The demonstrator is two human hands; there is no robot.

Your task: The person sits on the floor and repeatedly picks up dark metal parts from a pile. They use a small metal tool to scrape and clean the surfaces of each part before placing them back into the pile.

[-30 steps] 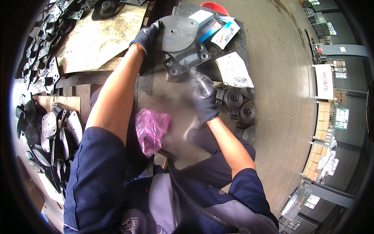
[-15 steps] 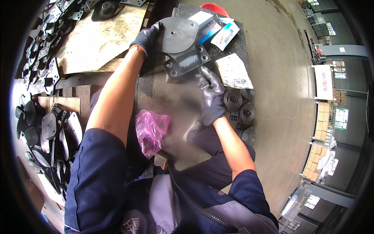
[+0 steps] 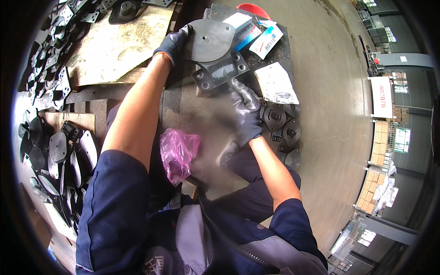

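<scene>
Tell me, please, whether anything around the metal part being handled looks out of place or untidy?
A crumpled pink plastic bag lies loose on the work surface between the forearms, an odd soft thing among dark metal parts. The left hand grips the round metal plate; the right hand rests below it. Nothing looks spilled or broken.

The right hand (image 3: 246, 114) is motion-blurred; the left hand's (image 3: 173, 43) fingertips are hidden.

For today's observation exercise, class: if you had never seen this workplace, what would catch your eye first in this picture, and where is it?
The eye goes first to the dark grey metal part with a rounded plate and bolt-hole base at top centre, with the gloved left hand on its left edge and the gloved right hand just below it. Next comes the crumpled bright pink plastic bag near the person's knees. Black metal parts crowd the left side.
</scene>
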